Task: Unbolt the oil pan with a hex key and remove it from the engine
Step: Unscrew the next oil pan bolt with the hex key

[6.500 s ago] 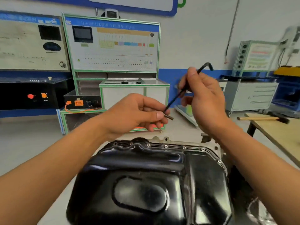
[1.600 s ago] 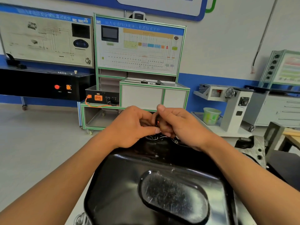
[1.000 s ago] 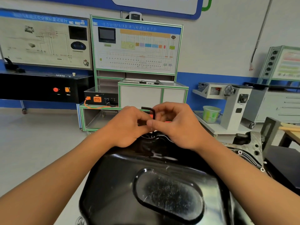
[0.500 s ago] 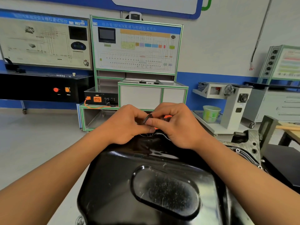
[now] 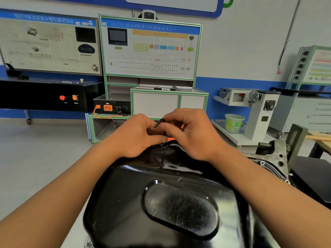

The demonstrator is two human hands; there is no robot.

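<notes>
The black oil pan (image 5: 172, 203) is seen nearest, still seated on the engine (image 5: 272, 158). At its far edge, the left hand (image 5: 138, 138) and right hand (image 5: 193, 135) are pressed together, both clamped on the hex key (image 5: 159, 123). Beyond, a green-framed training panel (image 5: 150, 49) is mounted.

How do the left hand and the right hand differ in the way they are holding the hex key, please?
The right hand pinches the hex key at its raised bend, while the left hand is curled lower, its hold on the shaft hidden. The right hand sits slightly higher. Both meet at the far edge of the oil pan.
</notes>
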